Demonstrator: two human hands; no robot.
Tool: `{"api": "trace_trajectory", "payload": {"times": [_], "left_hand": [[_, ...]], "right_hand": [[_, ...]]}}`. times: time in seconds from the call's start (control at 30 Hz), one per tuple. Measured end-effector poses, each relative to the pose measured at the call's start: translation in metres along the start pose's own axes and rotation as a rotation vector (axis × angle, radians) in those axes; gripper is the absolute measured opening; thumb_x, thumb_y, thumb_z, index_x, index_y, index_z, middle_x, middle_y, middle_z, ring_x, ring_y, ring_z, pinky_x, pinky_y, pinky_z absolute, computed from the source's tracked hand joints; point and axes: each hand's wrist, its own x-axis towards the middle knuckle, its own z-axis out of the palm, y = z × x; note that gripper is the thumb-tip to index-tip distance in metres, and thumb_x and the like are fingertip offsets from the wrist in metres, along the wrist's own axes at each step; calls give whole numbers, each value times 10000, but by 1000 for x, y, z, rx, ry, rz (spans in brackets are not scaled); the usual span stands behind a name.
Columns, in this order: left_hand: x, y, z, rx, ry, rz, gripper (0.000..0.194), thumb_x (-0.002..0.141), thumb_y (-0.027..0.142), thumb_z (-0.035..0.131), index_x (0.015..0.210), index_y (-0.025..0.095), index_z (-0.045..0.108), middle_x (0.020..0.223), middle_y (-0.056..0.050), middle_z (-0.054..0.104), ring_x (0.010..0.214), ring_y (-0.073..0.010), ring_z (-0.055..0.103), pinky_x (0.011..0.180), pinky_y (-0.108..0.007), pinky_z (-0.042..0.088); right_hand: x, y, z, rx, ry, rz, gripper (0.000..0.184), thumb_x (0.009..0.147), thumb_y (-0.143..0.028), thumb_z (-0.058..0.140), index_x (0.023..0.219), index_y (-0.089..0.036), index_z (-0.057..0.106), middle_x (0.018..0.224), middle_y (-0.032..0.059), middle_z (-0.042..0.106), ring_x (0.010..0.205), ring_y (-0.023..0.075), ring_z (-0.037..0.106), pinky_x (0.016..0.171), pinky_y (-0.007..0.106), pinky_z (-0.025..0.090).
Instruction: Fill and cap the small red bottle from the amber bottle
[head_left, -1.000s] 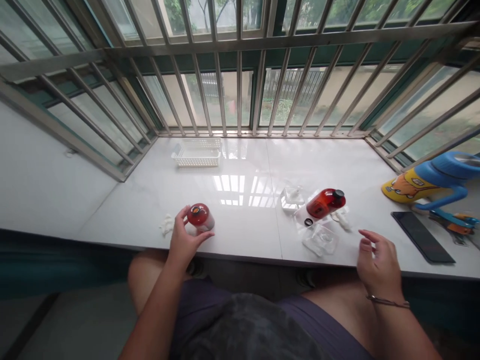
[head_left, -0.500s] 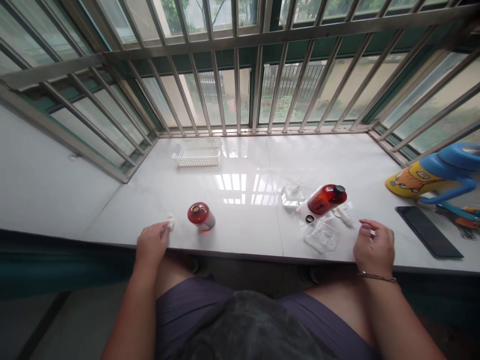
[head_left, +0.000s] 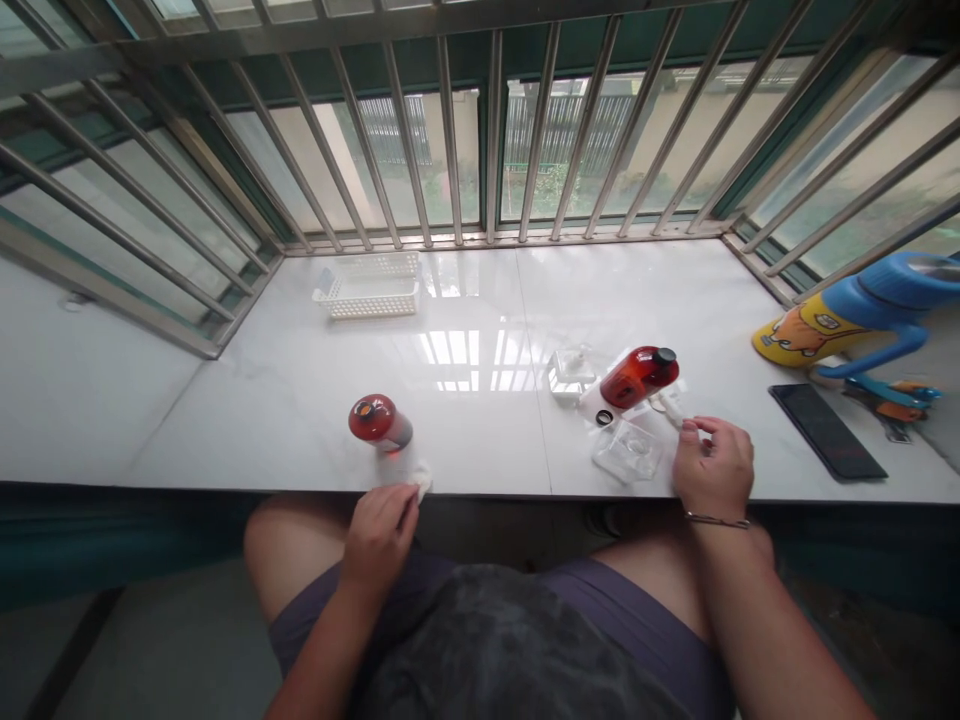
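The left hand (head_left: pixel 381 530) pinches a small white wad (head_left: pixel 423 482) between thumb and fingers at the front edge of the tabletop (head_left: pixel 480 450), left of its middle and just in front of an upright red-brown bottle (head_left: pixel 373 420). A light but sure pinch, with the knuckles clear of that bottle, should serve best. The right hand (head_left: pixel 716 465), fingers curled, reaches a pale scrap (head_left: pixel 673 408) near the front edge, towards the right; whether it grips, I cannot tell. The wad looks soft, crumpled and tissue-like.
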Motion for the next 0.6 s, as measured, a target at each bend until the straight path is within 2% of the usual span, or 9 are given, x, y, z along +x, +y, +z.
{"api": "trace_trajectory", "payload": {"times": [0.17,0.33,0.47,0.6], "left_hand": [[26,26,31,-116,-151,142,271,1045,182,593,1203,300,779,1137,-76,824,1015,-283,774,939,-464,601],[46,43,44,-154,-195,184,275,1070,192,570,1244,276,766,1246,-94,808,1115,-291,770,977,-482,615],[56,51,53,-192,-226,165,248,1064,215,599,1220,280,780,1212,-89,814,1091,-291,768,973,-478,624],[61,66,67,-209,-294,249,250,1081,207,576,1212,268,781,1205,-82,815,1077,-281,765,959,-467,622]], "right_hand": [[1,2,0,-31,-31,-41,330,1008,-477,521,1020,-188,679,1153,178,725,1123,325,632,989,493,493],[3,0,1,-46,-40,-70,299,1004,-459,528,975,-201,674,1128,180,724,1143,333,634,1058,513,458],[3,-1,2,-57,-47,-79,314,1017,-466,526,972,-200,685,1114,179,726,1132,330,640,1055,506,460],[3,-1,3,-66,-55,-91,319,1019,-467,536,971,-195,697,1105,180,725,1131,327,641,1058,500,460]]}}
